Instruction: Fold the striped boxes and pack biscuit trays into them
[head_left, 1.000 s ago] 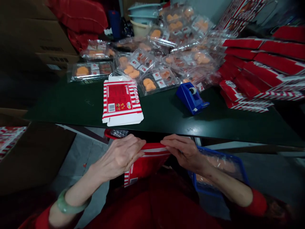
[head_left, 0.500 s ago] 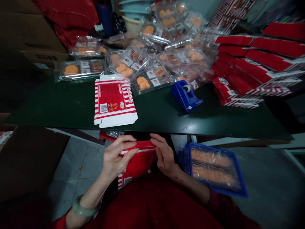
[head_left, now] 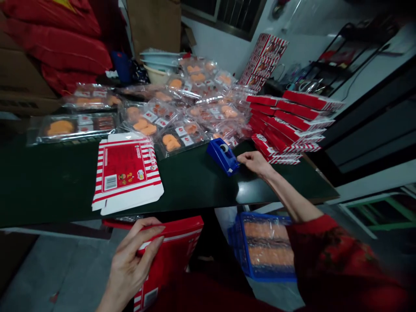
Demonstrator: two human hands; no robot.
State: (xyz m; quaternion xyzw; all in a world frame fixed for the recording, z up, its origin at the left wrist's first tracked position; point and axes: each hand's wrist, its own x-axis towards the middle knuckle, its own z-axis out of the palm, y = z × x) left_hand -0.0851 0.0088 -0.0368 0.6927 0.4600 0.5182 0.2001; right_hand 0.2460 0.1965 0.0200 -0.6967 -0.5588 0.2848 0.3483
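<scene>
My left hand [head_left: 134, 255] is closed on the top edge of a red carton [head_left: 175, 247] with white stripes, thumb on the near face and fingers behind. The carton stands upright below the table's front edge, its top flap folded down. My right hand [head_left: 256, 162] reaches over the table to a blue tape dispenser [head_left: 218, 157]. Thumb and fingers are pinched together at the dispenser's cutter end; any tape between them is too small to make out. A flattened red-and-white carton [head_left: 125, 169] lies on the table to the left of the dispenser.
Clear-wrapped food toy packs [head_left: 170, 141] are heaped along the back of the green table [head_left: 191, 184]. Stacked red cartons [head_left: 292, 125] stand at the right. Below the front edge is a blue crate [head_left: 248, 266] of wrapped orange pieces. Cardboard boxes [head_left: 19, 82] are at the left.
My right hand has let go of the carton and moved up and right to the tape dispenser. My left hand still holds the carton. The view has shifted and tilted.
</scene>
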